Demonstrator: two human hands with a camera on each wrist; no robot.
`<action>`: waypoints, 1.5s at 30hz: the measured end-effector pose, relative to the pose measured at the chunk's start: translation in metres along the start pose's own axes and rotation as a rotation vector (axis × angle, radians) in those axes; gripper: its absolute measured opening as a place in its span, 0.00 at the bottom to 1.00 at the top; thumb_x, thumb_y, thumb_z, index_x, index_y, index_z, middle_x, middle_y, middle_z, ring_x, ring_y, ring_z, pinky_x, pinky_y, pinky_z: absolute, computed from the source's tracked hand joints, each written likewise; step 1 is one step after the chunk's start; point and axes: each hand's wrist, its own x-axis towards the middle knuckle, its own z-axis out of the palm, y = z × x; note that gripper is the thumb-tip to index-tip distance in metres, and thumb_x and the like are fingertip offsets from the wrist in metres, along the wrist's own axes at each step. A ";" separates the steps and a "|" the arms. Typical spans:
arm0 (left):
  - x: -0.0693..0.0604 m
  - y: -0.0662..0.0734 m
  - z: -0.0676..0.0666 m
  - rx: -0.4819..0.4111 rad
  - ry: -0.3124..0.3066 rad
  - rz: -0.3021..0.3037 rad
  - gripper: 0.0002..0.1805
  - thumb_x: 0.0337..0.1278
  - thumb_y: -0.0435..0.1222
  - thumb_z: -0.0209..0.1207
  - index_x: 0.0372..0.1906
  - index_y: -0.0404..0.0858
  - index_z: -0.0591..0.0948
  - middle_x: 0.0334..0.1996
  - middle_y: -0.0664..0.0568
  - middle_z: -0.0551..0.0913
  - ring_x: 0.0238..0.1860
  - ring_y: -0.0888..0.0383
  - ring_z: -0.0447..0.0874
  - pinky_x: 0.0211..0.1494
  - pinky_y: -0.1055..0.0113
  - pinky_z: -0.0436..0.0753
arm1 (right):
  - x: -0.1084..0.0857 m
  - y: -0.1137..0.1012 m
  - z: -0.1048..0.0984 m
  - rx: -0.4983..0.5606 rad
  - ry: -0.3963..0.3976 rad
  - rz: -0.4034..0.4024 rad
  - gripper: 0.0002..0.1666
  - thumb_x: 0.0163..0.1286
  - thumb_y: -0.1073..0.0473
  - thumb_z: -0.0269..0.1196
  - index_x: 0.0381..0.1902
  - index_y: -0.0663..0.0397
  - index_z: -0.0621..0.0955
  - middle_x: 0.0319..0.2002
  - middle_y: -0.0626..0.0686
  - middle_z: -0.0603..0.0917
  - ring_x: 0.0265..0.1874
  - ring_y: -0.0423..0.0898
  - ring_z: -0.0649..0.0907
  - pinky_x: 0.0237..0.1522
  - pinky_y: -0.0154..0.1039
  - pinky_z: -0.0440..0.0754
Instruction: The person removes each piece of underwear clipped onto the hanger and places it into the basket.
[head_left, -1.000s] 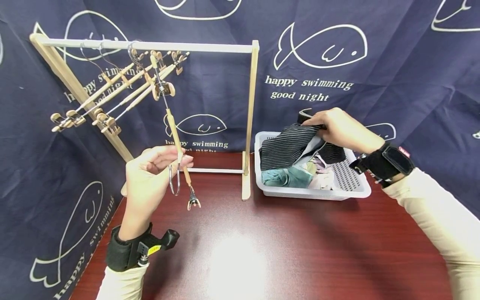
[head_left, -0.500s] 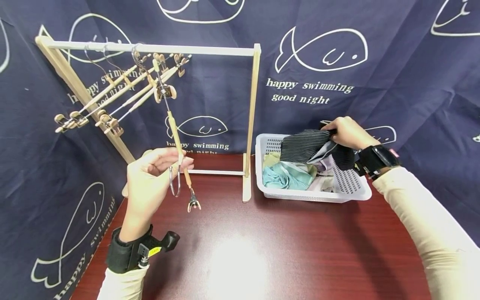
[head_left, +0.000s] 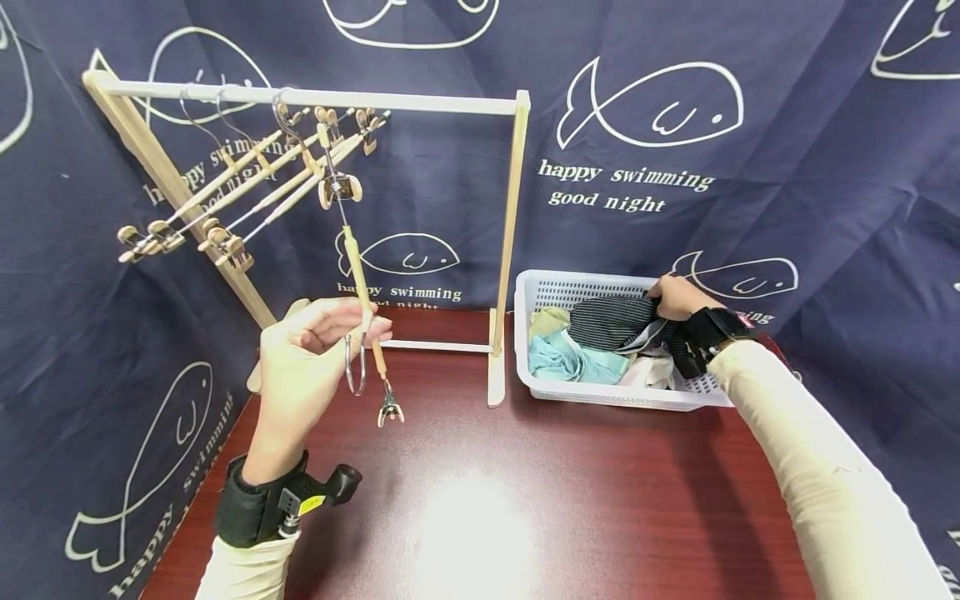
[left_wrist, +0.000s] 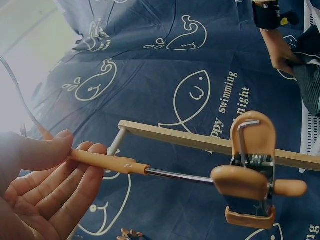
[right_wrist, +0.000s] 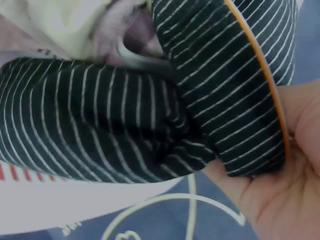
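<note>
Between thumb and fingers my left hand [head_left: 311, 354] pinches the middle of a wooden clip hanger [head_left: 358, 271], its metal hook pointing down. One of the hanger's clips [left_wrist: 250, 175] shows large in the left wrist view, with no cloth in it. Over at the basket, my right hand [head_left: 678, 298] grips a black cloth garment with white stripes [head_left: 613, 323] by its edge. In the right wrist view the striped garment [right_wrist: 220, 75] is folded over, with a thin orange line along one edge. It lies on other clothes in the white basket [head_left: 622, 395].
A wooden rack [head_left: 512, 208] stands on the left with several clip hangers [head_left: 262, 179] on its bar. In the basket lie a light blue cloth [head_left: 573, 358] and a pale pink cloth [head_left: 647, 373]. A dark fish-print curtain [head_left: 450, 167] backs the reddish table [head_left: 600, 483].
My right hand has moved right and down with the striped garment, lowering it into the basket and uncovering the light blue cloth. My left hand and its hanger have hardly moved.
</note>
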 end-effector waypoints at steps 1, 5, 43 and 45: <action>0.000 -0.001 0.000 -0.002 -0.005 0.001 0.11 0.53 0.17 0.64 0.44 0.19 0.81 0.33 0.44 0.90 0.36 0.53 0.91 0.32 0.73 0.84 | 0.000 0.001 0.003 0.007 -0.027 0.008 0.11 0.43 0.76 0.56 0.25 0.65 0.82 0.23 0.59 0.79 0.25 0.51 0.75 0.33 0.46 0.73; 0.000 -0.003 -0.001 0.008 -0.020 -0.010 0.11 0.54 0.17 0.63 0.44 0.19 0.81 0.33 0.44 0.90 0.36 0.52 0.91 0.31 0.73 0.83 | -0.004 0.000 0.011 0.040 -0.141 0.014 0.11 0.44 0.76 0.53 0.25 0.64 0.80 0.22 0.53 0.76 0.23 0.46 0.70 0.29 0.37 0.68; 0.085 0.011 -0.013 0.618 -0.270 -0.269 0.08 0.59 0.30 0.67 0.42 0.29 0.86 0.32 0.40 0.89 0.27 0.67 0.88 0.33 0.76 0.83 | 0.008 -0.089 -0.034 0.217 0.153 -0.066 0.21 0.66 0.65 0.63 0.57 0.66 0.80 0.54 0.67 0.82 0.54 0.63 0.81 0.58 0.58 0.75; 0.093 0.012 -0.013 0.682 -0.295 -0.281 0.08 0.59 0.31 0.67 0.41 0.31 0.86 0.30 0.42 0.89 0.25 0.68 0.87 0.30 0.76 0.81 | 0.011 -0.106 -0.044 0.280 0.201 -0.093 0.21 0.69 0.63 0.64 0.58 0.64 0.80 0.56 0.65 0.82 0.57 0.62 0.80 0.61 0.57 0.74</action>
